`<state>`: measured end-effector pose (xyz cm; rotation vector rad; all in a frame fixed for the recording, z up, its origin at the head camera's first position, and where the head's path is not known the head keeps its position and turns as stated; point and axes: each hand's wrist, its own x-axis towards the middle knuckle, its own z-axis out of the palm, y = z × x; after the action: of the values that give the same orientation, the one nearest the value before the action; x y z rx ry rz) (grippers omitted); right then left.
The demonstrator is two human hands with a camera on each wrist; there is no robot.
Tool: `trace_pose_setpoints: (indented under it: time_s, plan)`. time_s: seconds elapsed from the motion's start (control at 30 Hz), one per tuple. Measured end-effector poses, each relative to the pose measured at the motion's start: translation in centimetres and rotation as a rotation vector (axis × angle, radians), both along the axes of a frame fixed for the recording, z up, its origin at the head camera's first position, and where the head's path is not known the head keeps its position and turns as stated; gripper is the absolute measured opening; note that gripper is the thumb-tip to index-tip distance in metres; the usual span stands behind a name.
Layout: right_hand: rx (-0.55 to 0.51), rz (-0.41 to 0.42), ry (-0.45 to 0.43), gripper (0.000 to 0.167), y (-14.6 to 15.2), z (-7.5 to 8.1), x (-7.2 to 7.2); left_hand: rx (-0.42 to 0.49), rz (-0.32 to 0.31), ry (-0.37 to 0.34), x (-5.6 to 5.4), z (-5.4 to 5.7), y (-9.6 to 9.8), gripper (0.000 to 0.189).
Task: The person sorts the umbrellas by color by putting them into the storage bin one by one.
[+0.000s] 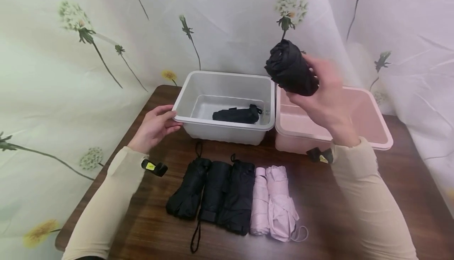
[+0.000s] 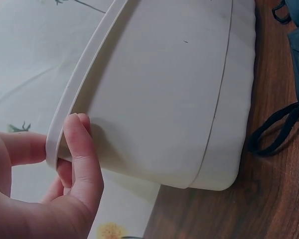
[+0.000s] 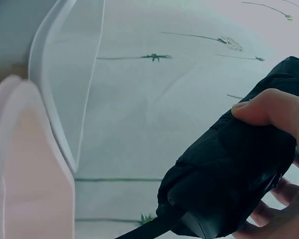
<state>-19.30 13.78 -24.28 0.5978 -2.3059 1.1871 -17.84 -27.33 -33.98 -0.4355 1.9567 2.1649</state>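
A black folding umbrella of crinkled fabric, rolled into a thick cylinder (image 1: pixel 289 71), is held up near the dark wooden tabletop's (image 1: pixel 145 228) far edge, by the pale pink plastic bin (image 1: pixel 296 143). Its long axis slants, the gathered end pointing up and left in the head view; the right wrist view cuts off its other end. The right hand (image 1: pixel 328 96) wraps thumb and fingers round it. The left hand (image 1: pixel 154 128) pinches the pale grey plastic bin's (image 1: pixel 227 133) near-left rim corner; the bin's near wall partly hides a slim black umbrella (image 1: pixel 235 115) inside. Writing on the small yellow wrist label (image 1: pixel 150 166) is illegible.
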Motion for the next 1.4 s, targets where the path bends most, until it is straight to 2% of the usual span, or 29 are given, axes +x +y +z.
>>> trace_pose_setpoints:
  time_s: [0.27,0.43,0.7,0.9,1.13,1.4]
  plan:
    - [0.012,0.063,-0.032,0.073,-2.2,-1.1,-1.2,0.016,0.002,-0.003,0.0,0.0,0.4,0.055]
    - [0.096,0.101,-0.049,0.070,-3.7,-2.1,-1.6,0.003,0.004,-0.005,0.1,-0.1,0.4,0.055]
    - [0.225,0.135,-0.131,0.071,-5.9,-3.2,-1.7,0.007,0.009,0.003,0.1,-0.1,0.8,0.051]
    - [0.259,0.201,-0.144,0.070,-7.2,-4.0,-2.0,0.001,0.016,0.007,0.0,-0.1,0.9,0.048]
    - [0.333,0.194,-0.251,0.072,-8.1,-4.9,-1.8,0.012,0.021,0.008,-0.1,-0.3,1.0,0.047]
    - [0.392,0.217,-0.295,0.070,-8.3,-5.7,-2.0,0.010,0.016,0.006,-0.1,-0.4,1.1,0.047]
